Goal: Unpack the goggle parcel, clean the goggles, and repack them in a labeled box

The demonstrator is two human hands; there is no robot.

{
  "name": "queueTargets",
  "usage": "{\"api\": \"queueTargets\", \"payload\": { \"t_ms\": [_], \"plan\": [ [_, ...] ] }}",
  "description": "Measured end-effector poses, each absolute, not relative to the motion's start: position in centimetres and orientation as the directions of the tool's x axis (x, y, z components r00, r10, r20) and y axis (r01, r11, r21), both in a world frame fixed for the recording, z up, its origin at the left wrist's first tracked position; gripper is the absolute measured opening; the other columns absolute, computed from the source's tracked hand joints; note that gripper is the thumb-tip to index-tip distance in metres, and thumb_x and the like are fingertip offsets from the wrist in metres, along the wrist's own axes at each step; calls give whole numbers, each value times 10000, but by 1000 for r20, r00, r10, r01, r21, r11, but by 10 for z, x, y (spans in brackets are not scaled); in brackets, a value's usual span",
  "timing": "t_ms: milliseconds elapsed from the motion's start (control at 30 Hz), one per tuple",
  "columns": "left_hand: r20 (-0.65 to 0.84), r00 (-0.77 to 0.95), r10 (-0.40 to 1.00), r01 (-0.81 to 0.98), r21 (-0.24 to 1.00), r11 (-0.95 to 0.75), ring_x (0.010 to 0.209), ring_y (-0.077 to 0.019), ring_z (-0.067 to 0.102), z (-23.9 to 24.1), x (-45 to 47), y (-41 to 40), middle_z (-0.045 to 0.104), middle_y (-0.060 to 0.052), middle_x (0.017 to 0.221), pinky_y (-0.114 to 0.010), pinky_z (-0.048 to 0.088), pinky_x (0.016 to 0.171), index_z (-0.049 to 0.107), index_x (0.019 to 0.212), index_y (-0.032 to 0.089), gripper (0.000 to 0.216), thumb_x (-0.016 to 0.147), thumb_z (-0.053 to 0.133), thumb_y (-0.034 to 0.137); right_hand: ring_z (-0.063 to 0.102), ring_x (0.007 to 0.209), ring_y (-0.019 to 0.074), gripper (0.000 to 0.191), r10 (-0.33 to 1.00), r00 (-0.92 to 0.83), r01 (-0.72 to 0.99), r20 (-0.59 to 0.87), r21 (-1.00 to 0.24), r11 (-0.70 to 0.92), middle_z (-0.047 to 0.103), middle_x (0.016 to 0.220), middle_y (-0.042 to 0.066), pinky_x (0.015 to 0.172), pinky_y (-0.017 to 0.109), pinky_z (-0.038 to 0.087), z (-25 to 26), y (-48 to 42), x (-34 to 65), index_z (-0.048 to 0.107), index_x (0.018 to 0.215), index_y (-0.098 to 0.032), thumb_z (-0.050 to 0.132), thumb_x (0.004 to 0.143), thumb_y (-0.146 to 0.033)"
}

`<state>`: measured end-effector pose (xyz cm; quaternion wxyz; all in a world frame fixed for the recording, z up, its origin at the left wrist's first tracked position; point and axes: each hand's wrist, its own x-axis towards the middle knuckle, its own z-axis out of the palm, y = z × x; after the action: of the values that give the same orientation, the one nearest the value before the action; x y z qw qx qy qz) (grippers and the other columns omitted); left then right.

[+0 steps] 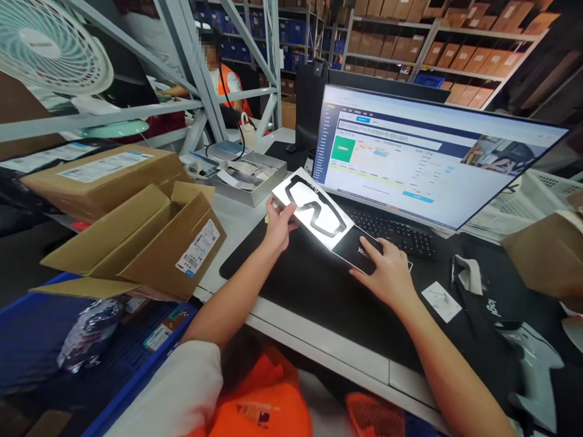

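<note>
I hold a flat product box (319, 213), white and glossy with a black goggle-shaped outline and a black end, above a black desk mat (319, 291). My left hand (277, 226) pinches the box's far left edge. My right hand (385, 270) grips its black near end, fingers curled over it. The box is tilted, just in front of a black keyboard (401, 233) and a lit monitor (428, 158).
An open cardboard box (150, 243) with a label lies at my left over a blue crate (91, 346). A grey tray of papers (246, 173), a fan (50, 51), a barcode scanner (532, 364) and a small card (441, 300) are around. Another person sits behind the shelving.
</note>
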<state>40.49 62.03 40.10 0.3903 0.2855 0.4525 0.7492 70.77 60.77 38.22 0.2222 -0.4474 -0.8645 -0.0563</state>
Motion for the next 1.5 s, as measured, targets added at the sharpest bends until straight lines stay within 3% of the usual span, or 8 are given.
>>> {"api": "queueTargets", "payload": {
  "t_ms": [267, 500, 633, 767, 1000, 1200, 1367, 1500],
  "plan": [
    [-7, -450, 893, -342, 925, -165, 841, -180, 624, 388, 431, 615, 569, -41, 1181, -328, 568, 696, 327, 1308, 346, 817, 705, 851, 518, 507, 1311, 414, 754, 801, -388, 827, 456, -211, 521, 544, 1390, 215, 1030, 579, 425, 374, 606, 701, 503, 1541, -259, 676, 890, -597],
    [-26, -416, 909, -377, 915, -146, 912, -180, 619, 373, 453, 608, 546, -31, 1239, -291, 557, 692, 326, 1294, 361, 768, 727, 834, 463, 410, 1441, 410, 1040, 843, -391, 773, 371, -364, 519, 448, 1536, 240, 1186, 621, 312, 374, 603, 709, 201, 1670, -147, 637, 888, -676],
    [-92, -434, 896, -408, 907, -104, 832, -157, 595, 374, 453, 611, 561, -9, 1147, -264, 528, 643, 331, 1272, 356, 766, 702, 835, 443, 295, 1546, 359, 904, 942, -143, 675, 304, -666, 317, 330, 1658, 191, 1224, 620, 288, 352, 589, 748, 186, 1681, -201, 432, 976, -711],
    [-106, -437, 893, -431, 896, -104, 873, -158, 608, 375, 454, 611, 575, -1, 1174, -257, 531, 659, 352, 1280, 375, 750, 708, 832, 445, 594, 1326, 333, 701, 991, -132, 218, 3, -975, 32, 609, 1452, 140, 1003, 601, 520, 339, 565, 766, 400, 1602, -307, 178, 1034, -652],
    [84, -350, 933, -411, 881, -234, 1201, -212, 608, 379, 471, 588, 500, -10, 1436, -339, 582, 870, 301, 1361, 464, 835, 729, 843, 536, 494, 1442, 280, 658, 979, -200, -133, -34, -989, -61, 467, 1611, 72, 1114, 552, 452, 370, 539, 717, 428, 1578, -329, 291, 1017, -642],
    [310, -17, 951, -261, 916, -303, 1539, -338, 316, 358, 498, 553, 153, -113, 1689, -497, 501, 1108, 33, 1537, 486, 1178, 725, 887, 489, 544, 1395, 319, 689, 980, -181, -156, -76, -982, -105, 476, 1599, 111, 969, 564, 550, 375, 558, 707, 383, 1590, -289, 226, 1026, -651],
    [382, 184, 906, -51, 924, -379, 1562, -330, 291, 361, 481, 548, 275, -172, 1659, -585, 252, 1275, -216, 1588, 410, 1333, 798, 857, 452, 700, 1040, 293, 530, 963, -54, -331, -265, -905, -268, 705, 1302, 126, 761, 437, 594, 367, 564, 701, 619, 1332, -248, 499, 951, -598],
    [318, 385, 866, 19, 936, -352, 1570, -409, 243, 375, 465, 558, 277, -201, 1671, -632, 176, 1281, 4, 1653, 314, 1483, 568, 1002, 481, 664, 799, 230, 353, 944, -237, -371, -230, -877, -306, 752, 1007, 66, 573, 311, 530, 364, 557, 688, 697, 1124, -258, 652, 884, -513]
  ]
}}
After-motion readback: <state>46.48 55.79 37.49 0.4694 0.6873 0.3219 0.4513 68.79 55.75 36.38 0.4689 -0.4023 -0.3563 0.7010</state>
